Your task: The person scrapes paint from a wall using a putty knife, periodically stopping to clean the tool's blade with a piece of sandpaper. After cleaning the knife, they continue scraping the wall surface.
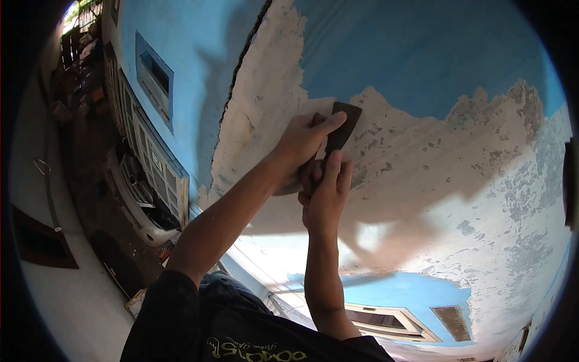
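Both my hands are raised together in front of a peeling wall [416, 175]. A dark, flat-bladed scraper [348, 125] points upward between them. My left hand [304, 140] is closed at the scraper, its thumb laid across the blade. Lower down, my right hand [329, 193] is wrapped round the scraper's handle end, with fingers pointing up. Behind the hands, a greyish curved edge [287, 188] shows on the left; my hands cover most of it, and I cannot tell what it belongs to.
Blue paint [410, 54] borders the bare, flaking patch above. A dark crack [231, 90] runs down the wall's left side. Further left are a window [155, 75], white-framed panes [154, 160] and a car's front end [142, 208]. A white-framed opening [392, 320] lies low right.
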`<state>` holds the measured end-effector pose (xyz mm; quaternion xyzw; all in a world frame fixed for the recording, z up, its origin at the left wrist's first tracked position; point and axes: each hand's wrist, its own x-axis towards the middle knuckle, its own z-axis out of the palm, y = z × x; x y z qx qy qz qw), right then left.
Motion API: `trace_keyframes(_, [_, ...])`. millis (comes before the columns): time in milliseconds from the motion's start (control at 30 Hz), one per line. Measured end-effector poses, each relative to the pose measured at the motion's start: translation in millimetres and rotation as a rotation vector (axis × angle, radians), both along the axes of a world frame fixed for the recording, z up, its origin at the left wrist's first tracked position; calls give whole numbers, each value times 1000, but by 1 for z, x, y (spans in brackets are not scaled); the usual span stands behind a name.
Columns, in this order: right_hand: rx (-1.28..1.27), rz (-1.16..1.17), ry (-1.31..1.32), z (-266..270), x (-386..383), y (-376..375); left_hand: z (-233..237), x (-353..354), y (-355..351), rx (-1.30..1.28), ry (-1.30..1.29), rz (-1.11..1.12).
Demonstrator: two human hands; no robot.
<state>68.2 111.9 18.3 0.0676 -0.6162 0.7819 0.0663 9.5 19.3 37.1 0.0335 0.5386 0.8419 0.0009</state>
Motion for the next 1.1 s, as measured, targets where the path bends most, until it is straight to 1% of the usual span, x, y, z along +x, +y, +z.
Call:
trace_keyframes(67, [6, -26, -36, 7, 0, -5, 9, 6, -4, 39, -10, -37])
trace_keyframes(167, [18, -35, -30, -1, 2, -1, 12, 15, -1, 66, -93, -33])
trace_keyframes(267, [26, -13, -27, 5, -2, -2, 1, -5, 0, -29, 38, 61])
trace_keyframes(367, [7, -30, -30, 4, -1, -8, -3, -6, -4, 32, -5, -13])
trace_keyframes(400, [-2, -27, -28, 2, 1, -5, -4, -4, -2, 0, -9, -19])
trace_keyframes(467, [-24, 1, -8, -2, 2, -5, -3, -3, -5, -70, -4, -9])
trace_keyframes(567, [-29, 10, -7, 4, -3, -10, 6, -6, -7, -12, -43, -13])
trace_keyframes(667, [-27, -21, -42, 5, 3, -8, 10, 5, -8, -18, -49, -29])
trace_keyframes(767, [3, -23, -12, 6, -1, -8, 7, -5, -3, -46, 4, 39])
trace_keyframes(900, [-2, -16, -23, 3, 3, -6, 6, 1, -4, -42, -29, -18])
trace_keyframes(967, [1, 4, 3, 0, 3, -5, 4, -1, -6, -83, -1, 0])
trace_keyframes(1033, [7, 2, -1, 7, -3, -9, 14, 0, -10, -95, -19, 29])
trace_keyframes(1100, [24, -10, -18, 5, -3, -7, 9, -3, -8, -62, -25, 26])
